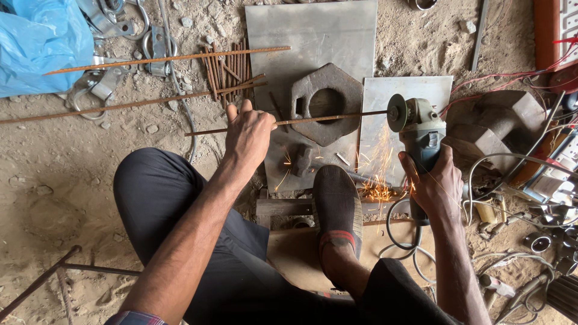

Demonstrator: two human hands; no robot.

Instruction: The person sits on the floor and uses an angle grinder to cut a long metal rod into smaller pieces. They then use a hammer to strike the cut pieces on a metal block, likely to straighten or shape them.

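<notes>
My left hand (248, 133) grips a thin rusty steel rod (328, 117) that lies across a large hexagonal nut (326, 111) on a grey metal plate (313, 36). My right hand (435, 183) holds an angle grinder (417, 129) by its body. The grinder's disc (397, 112) touches the rod's right end, and orange sparks (378, 174) fall toward me. My foot in a dark shoe (337, 207) rests on the ground between my hands.
More rusty rods (162, 58) and a bundle of short cut pieces (229, 69) lie at the back left, near metal clamps (117, 36) and a blue plastic bag (39, 42). Wires, cables and a power strip (560, 36) crowd the right side. Sandy ground surrounds everything.
</notes>
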